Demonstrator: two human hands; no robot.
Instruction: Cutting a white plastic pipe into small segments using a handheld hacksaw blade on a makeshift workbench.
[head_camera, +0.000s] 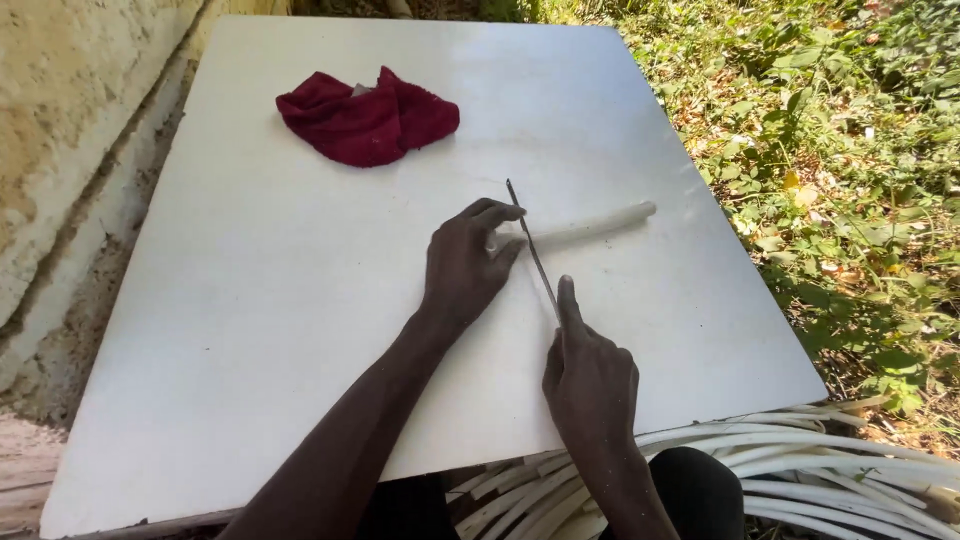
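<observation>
**Blade on a pale stick, mid-cut**

Cutting in hand, by the look of it: left hand (462, 268) pressing down on one end of a pale stick (590, 226) lying flat near the middle of the white table (250, 300), fingers curled over it in a clenched grip. Right hand (590, 385) closed around the handle of a thin knife (532, 250), forefinger stretched along the blade's back, edge set across the stick just beside the left fingertips. Probably partway through the slice; hard to tell how deep the blade sits. Next move, judged from here: steady downward pressure with the blade kept clear of the holding fingers, and the stick pinned so as not to roll.

Counted: one stick on the table, one knife, one crumpled red cloth (367, 118) at the far side, well apart from both hands. Below the near edge, a bundle of similar pale sticks (800, 460), too many and too overlapped to count. Rough wall to the left, grass and leaves to the right.
</observation>
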